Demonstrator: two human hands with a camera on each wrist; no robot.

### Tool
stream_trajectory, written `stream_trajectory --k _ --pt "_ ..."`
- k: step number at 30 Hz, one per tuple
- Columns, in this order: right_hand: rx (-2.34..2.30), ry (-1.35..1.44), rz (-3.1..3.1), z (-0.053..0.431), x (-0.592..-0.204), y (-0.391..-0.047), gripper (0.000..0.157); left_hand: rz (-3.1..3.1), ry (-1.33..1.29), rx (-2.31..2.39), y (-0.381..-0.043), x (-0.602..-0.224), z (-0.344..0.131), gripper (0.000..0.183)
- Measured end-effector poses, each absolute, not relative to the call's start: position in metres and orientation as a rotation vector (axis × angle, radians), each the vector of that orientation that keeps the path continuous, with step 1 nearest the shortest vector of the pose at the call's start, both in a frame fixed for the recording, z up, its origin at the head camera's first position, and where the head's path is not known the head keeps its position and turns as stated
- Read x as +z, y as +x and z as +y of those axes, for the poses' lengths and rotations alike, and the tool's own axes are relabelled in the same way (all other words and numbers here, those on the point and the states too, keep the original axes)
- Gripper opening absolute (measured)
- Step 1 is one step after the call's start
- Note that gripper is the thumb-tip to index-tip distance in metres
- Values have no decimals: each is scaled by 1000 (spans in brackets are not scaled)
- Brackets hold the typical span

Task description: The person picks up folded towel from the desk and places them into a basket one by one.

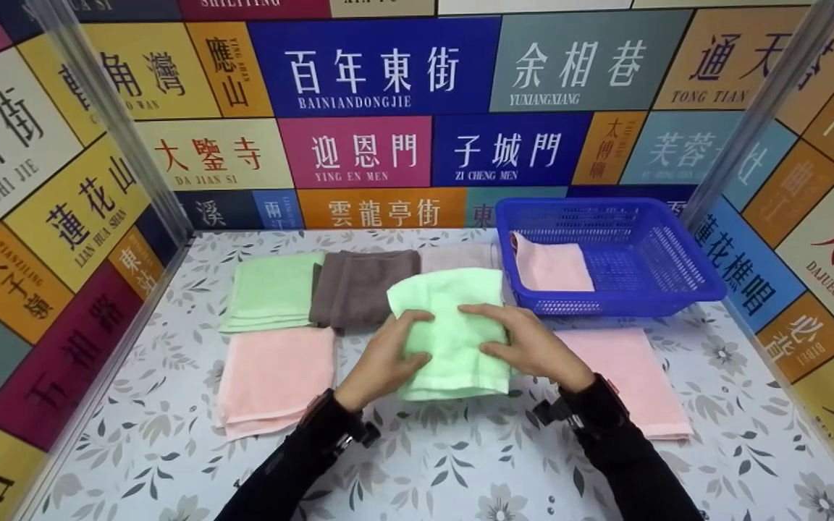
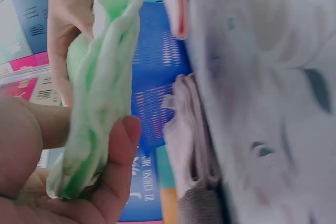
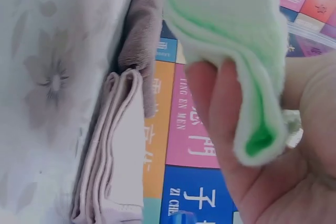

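Observation:
A folded light green towel (image 1: 457,336) is held up over the middle of the table between both hands. My left hand (image 1: 386,354) grips its left edge; in the left wrist view the thumb and fingers (image 2: 119,156) pinch the folded layers. On the opposite edge my right hand (image 1: 533,346) grips too, with fingers (image 3: 223,108) behind the towel in the right wrist view. Behind it lie a brown folded towel (image 1: 366,288) and a pale greyish-pink one (image 1: 460,257), partly hidden by the held towel.
At the back right stands a blue plastic basket (image 1: 677,289) with a pink towel (image 1: 554,266) inside. Another green towel (image 1: 272,289) and a pink towel (image 1: 277,376) lie at left. A further pink towel (image 1: 630,376) lies under the right forearm. Sign-covered walls enclose the table.

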State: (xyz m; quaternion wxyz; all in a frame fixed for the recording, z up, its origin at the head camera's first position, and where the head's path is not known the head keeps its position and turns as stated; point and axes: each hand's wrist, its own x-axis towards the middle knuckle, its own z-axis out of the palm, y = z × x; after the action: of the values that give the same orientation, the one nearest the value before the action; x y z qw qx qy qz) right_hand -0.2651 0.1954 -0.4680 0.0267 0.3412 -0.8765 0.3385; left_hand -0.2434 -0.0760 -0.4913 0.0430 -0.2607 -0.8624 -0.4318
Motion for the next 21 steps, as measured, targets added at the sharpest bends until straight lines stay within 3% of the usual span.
stream_trajectory --k 11,21 --pt "1055 987 -2657 192 -469 -267 55 -2626 -703 -1242 -244 -489 -78 60" --pt "995 936 -2603 190 -467 -269 55 -2524 -657 -1284 -246 -491 -78 44"
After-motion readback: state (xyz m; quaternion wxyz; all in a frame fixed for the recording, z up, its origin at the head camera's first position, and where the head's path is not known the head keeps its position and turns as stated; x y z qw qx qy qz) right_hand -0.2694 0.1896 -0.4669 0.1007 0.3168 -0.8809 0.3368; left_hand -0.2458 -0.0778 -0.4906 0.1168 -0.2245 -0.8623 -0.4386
